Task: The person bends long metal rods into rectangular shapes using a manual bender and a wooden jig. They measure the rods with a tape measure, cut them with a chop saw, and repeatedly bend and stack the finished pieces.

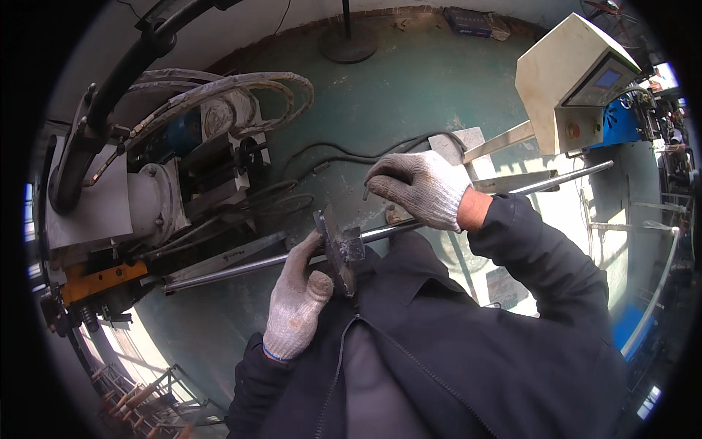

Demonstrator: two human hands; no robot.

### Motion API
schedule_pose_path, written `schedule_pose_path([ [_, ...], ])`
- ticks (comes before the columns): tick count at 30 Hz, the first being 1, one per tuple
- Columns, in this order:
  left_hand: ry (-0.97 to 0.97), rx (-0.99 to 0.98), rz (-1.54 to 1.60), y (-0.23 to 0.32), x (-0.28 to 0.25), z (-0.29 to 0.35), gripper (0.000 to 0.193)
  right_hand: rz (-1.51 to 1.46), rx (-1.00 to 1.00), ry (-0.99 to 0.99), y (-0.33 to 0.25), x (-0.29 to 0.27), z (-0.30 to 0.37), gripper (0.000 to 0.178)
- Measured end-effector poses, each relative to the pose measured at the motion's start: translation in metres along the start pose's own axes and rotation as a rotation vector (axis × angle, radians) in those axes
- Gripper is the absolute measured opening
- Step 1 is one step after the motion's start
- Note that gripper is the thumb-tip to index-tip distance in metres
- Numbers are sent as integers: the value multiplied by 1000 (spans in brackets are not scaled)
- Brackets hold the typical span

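A long, shiny metal rod [238,274] runs across in front of me, rising from left to right. On its middle sits a dark metal plate [337,252] with a block [355,245] against its right face. My left hand [296,296], in a whitish knitted glove, grips the plate's left side with fingers and thumb. Above the rod, to the right of the plate, my right hand [424,186] wears a soiled glove of the same kind. Its fingers are curled together in a pinch, and a short thin dark pin-like piece [365,194] sticks out below the fingertips.
At the left stands a heavy machine [157,201] with hoses [270,80] and a yellow bar [102,282]. A beige control box [567,84] with a screen is at the upper right. Black cables [329,155] cross the green floor [387,80]. A white metal frame [662,285] stands far right.
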State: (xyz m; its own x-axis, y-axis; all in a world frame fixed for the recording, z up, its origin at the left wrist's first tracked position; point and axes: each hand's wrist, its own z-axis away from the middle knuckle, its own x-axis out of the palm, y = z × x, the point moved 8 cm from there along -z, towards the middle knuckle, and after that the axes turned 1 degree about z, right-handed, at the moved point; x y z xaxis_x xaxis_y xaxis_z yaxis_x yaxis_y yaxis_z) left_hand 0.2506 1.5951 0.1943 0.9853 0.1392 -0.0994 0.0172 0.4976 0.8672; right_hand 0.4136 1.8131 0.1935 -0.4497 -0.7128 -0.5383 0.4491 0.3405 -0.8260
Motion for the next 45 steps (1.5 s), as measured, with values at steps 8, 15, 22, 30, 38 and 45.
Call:
schedule_pose_path([
  [8,230,-123,516,5,30,-6,96,-39,91,-580,21,53,-57,37],
  [15,343,-13,345,-2,30,-11,73,100,123,-768,19,84,-70,42],
  [22,382,81,175,3,26,-14,63,152,183,-853,17,81,-73,37],
  [30,409,27,197,2,27,-16,61,347,280,-917,22,93,-79,43],
  [38,401,65,221,1,26,-17,61,286,197,-926,7,85,-79,42],
  [45,403,126,149,3,25,-17,61,207,70,-833,8,81,-72,36],
])
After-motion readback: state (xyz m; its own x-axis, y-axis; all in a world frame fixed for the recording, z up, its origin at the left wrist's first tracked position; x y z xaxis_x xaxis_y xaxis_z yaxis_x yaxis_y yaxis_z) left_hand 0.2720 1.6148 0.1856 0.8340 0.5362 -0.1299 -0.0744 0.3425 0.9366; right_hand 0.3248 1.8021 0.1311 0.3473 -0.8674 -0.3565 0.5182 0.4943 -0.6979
